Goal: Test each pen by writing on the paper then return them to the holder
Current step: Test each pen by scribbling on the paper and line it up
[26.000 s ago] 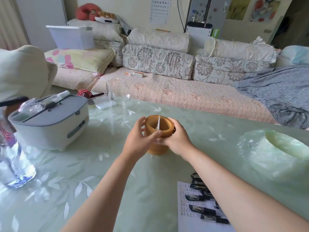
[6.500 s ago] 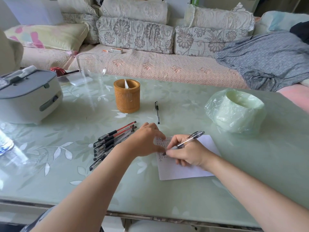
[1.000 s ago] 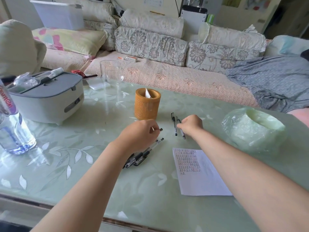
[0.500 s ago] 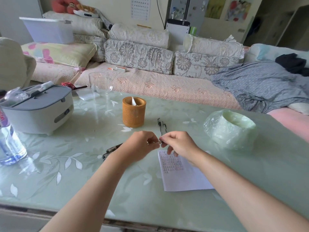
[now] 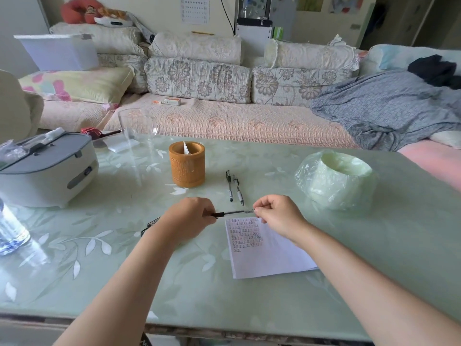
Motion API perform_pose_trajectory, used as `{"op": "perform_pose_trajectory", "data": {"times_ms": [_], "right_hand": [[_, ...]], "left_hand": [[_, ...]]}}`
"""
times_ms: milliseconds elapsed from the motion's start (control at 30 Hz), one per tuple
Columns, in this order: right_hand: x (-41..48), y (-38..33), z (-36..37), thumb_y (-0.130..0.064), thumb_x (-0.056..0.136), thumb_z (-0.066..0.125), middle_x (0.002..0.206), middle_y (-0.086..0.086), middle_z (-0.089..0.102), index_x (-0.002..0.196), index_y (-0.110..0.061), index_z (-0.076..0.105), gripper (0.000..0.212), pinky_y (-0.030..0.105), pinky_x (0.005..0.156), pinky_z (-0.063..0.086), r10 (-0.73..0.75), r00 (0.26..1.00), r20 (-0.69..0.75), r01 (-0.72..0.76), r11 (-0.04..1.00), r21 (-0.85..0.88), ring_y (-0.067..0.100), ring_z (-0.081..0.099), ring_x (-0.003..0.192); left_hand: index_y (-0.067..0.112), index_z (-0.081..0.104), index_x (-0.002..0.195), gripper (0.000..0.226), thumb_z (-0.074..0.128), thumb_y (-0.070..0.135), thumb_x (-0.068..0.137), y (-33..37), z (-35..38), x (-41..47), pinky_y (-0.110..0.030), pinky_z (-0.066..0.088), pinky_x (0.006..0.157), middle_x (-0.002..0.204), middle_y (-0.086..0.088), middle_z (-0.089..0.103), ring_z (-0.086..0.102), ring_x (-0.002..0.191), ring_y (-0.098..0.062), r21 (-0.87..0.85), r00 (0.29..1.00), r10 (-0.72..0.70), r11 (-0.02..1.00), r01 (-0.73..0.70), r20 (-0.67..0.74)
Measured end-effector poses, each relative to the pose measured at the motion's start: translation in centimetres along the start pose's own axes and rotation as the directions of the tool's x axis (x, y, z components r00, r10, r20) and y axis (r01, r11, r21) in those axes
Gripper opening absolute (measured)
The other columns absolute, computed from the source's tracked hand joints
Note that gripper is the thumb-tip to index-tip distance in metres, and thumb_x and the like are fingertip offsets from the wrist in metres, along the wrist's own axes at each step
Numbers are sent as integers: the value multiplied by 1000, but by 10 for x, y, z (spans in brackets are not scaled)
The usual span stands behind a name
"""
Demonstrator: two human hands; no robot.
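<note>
Pale green, leaf-patterned glass tops the desk point(image 5: 224, 308), with a sofa point(image 5: 249, 123) of floral cushions behind it. Both hands are raised just above the desk, near the top edge of the paper point(image 5: 269, 255), and share one pen point(image 5: 233, 212) held level between them. The left hand point(image 5: 192, 217) has its grip curled round the pen's dark end. The right hand point(image 5: 277, 213) has its grip closed to a pinch, thumb and forefinger on the paler end. Which end is the cap is too small to tell.

The paper lies flat below the right wrist, its upper left part filled with rows of small writing. Beyond the hands two other pens point(image 5: 229, 186) lie side by side on the desk, just right of the orange-brown holder point(image 5: 187, 171), which stands upright with something white in it. Ends of dark pens point(image 5: 149, 224) show from behind the left wrist.

A grey-lidded white box point(image 5: 47, 171) sits at the left, a water bottle point(image 5: 10, 233) nearer the edge, a clear glass point(image 5: 137, 126) further back, and a plastic-wrapped green roll point(image 5: 334, 181) at the right.
</note>
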State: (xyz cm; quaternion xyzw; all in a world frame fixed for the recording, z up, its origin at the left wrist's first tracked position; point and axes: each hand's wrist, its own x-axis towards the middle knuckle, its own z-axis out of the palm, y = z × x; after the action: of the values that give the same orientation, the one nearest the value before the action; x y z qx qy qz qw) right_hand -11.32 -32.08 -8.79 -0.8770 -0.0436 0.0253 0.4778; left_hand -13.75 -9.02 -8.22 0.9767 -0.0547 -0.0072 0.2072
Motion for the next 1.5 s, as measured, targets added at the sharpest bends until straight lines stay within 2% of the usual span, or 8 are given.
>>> {"op": "perform_pose_trajectory", "data": {"times_ms": [200, 333, 533, 833, 1133, 1267, 1400, 1500], "right_hand": [[-2, 1, 9, -26, 90, 57, 103, -6, 67, 102, -26, 68, 17, 33, 89, 44, -298, 940, 163, 340, 822, -457, 18, 54, 101], [-7, -4, 9, -30, 98, 48, 97, 2, 67, 106, -23, 64, 19, 38, 76, 48, -300, 914, 274, 397, 803, -445, 26, 59, 89], [-9, 1, 1, -45, 98, 44, 89, -5, 63, 103, -29, 60, 24, 35, 68, 44, -332, 906, 263, 423, 712, -560, 23, 59, 86], [-7, 7, 1, -31, 100, 48, 88, -3, 58, 96, -19, 63, 19, 37, 75, 45, -340, 888, 309, 446, 798, -405, 22, 54, 85], [-12, -1, 0, -46, 99, 42, 65, -8, 49, 98, -31, 61, 25, 33, 63, 36, -367, 877, 310, 480, 683, -550, 24, 49, 74], [-13, -5, 1, -49, 98, 43, 63, -12, 49, 104, -36, 63, 25, 32, 65, 36, -295, 893, 341, 441, 729, -524, 21, 50, 75], [-14, -1, 2, -41, 98, 42, 95, -8, 62, 125, -34, 55, 31, 31, 71, 38, -187, 917, 352, 350, 801, -485, 18, 54, 88], [-13, 7, -1, -15, 93, 39, 93, -4, 59, 120, -34, 44, 33, 38, 71, 45, -151, 921, 359, 283, 894, -348, 21, 54, 85]], "left_hand": [[32, 68, 94, 11, 71, 34, 84, 20, 8, 4, -30, 53, 74, 87, 14, 67, 62, 81, -8, -106, 995, 75, 991, -82, -67], [36, 64, 94, 18, 75, 34, 80, 27, 11, 6, -26, 52, 72, 84, 19, 66, 62, 80, -3, -154, 992, 105, 981, -115, -71], [35, 68, 90, 14, 73, 23, 84, 26, 10, 5, -12, 39, 61, 77, 20, 64, 56, 69, 2, -216, 991, 121, 968, -130, -57], [26, 73, 84, 14, 81, 19, 76, 42, 16, 2, -6, 44, 62, 75, 15, 70, 62, 68, 8, -338, 987, 124, 929, -152, -104], [25, 73, 74, 15, 85, 17, 71, 36, 11, 3, -14, 50, 63, 73, 13, 74, 69, 70, -2, -402, 993, 113, 909, -112, -21], [22, 73, 77, 15, 85, 14, 72, 32, 8, 3, -13, 49, 63, 73, 12, 74, 69, 69, -1, -404, 992, 128, 908, -114, 7], [31, 69, 89, 18, 79, 21, 78, 24, 11, 6, -28, 55, 72, 76, 15, 71, 65, 72, -7, -257, 995, 99, 962, -91, 19], [37, 68, 105, 21, 69, 26, 87, 19, 14, 7, -28, 52, 76, 84, 18, 66, 61, 80, -7, -70, 997, 75, 995, -74, 21]]}}
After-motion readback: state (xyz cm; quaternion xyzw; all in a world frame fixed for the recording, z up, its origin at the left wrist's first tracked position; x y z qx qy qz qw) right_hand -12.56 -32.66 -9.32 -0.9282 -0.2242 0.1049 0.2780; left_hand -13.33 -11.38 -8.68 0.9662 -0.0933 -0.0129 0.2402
